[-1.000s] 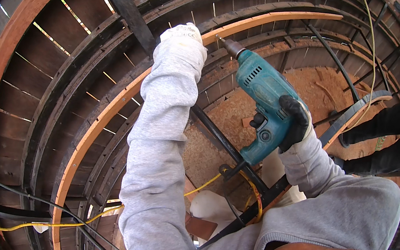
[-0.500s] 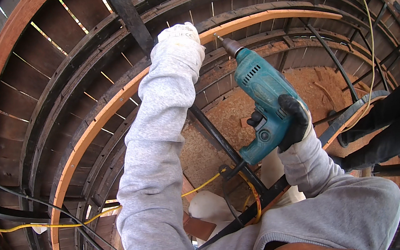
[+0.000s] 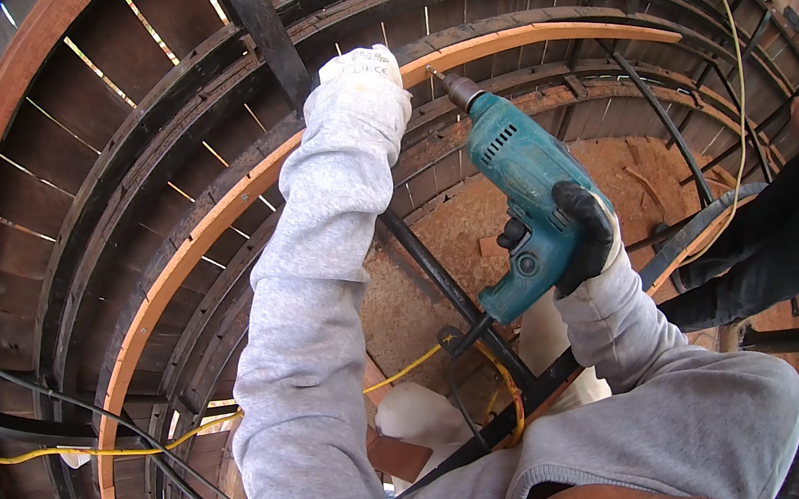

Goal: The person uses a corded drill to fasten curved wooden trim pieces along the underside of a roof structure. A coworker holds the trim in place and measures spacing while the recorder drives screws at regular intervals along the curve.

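My right hand (image 3: 587, 233), in a dark glove, is wrapped round the grip of a teal power drill (image 3: 527, 162). The drill tilts up and to the left, and its bit (image 3: 437, 73) meets or nearly meets the lower edge of a curved light-brown wooden strip (image 3: 494, 45). Just left of the bit, my left hand (image 3: 360, 61), in a white glove, is raised at the same strip. Its fingers are out of sight behind the sleeve and the back of the glove, so their grip on the wood cannot be made out.
Dark curved ribs and planks (image 3: 144, 152) surround me. Below the drill runs a black metal bar (image 3: 438, 270). A yellow cable (image 3: 173, 444) crosses at lower left. A person in dark clothes (image 3: 773, 246) stands at right, near another curved strip (image 3: 686, 242).
My hands and the drill have hardly moved; the bit stays at the strip. At the right edge, the other person has shifted a little, and their lower hand sits slightly lower and further left.
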`<state>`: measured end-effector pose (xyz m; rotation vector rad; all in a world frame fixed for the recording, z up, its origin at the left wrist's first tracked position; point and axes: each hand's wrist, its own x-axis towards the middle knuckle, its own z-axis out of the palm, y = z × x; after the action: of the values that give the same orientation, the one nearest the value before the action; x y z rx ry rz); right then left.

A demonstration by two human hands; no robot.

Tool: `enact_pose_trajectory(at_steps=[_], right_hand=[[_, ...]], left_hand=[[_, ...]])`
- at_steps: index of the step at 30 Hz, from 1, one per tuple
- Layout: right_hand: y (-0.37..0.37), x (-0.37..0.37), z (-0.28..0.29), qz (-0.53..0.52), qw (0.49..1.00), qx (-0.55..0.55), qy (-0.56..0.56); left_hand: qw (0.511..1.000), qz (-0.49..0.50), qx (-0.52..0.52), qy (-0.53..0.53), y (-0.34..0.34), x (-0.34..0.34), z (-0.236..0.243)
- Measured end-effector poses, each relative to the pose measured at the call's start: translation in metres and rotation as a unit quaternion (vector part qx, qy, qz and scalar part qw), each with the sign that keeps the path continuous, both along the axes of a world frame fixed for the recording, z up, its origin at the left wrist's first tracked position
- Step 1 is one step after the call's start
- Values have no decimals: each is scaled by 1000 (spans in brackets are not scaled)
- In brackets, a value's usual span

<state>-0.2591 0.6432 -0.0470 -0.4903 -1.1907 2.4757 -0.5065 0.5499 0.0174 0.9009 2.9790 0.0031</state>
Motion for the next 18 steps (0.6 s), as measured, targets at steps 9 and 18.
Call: enact_pose_trajectory(at_steps=[9,18], right_hand=[[1,-1,-5,-2,999,-37,23],[-4,-1,2,-5,999,-4,36]], left_hand=[[1000,-24,10,15,1,1,0],[999,-7,29,33,-2,3,-5]])
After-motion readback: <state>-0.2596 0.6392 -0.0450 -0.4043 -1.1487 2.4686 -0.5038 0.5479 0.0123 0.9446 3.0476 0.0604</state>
